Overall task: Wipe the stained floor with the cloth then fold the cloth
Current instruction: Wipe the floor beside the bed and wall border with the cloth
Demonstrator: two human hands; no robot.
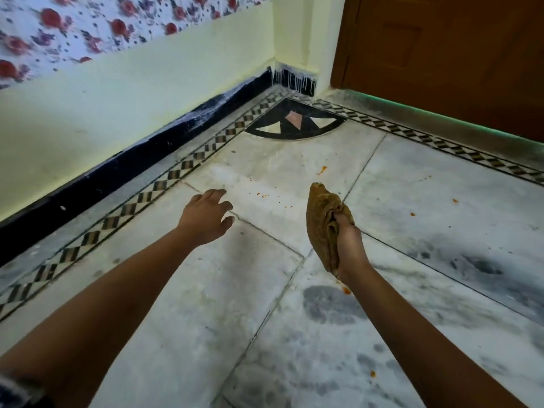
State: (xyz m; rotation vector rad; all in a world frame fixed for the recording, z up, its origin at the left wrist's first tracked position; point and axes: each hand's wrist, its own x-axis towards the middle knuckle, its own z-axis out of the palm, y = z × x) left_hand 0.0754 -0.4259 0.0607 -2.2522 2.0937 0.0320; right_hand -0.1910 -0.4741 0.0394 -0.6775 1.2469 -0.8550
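Above marble floor [206, 290]: right hand [350, 248] fingers clamped on bunched cloth [323, 219], held off floor. Left hand [204, 217] hovers, fingers apart. Advice: press cloth flat, sweep orange specks [321, 170] inward, avoid smearing.

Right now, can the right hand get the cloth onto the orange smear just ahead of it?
Probably yes: the right hand grips the cloth, and only bare floor lies between its tip and the orange smear.

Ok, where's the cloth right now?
In the head view the brown cloth is bunched in the right hand, right of centre above the marble floor, just below an orange stain; the left hand is off it.
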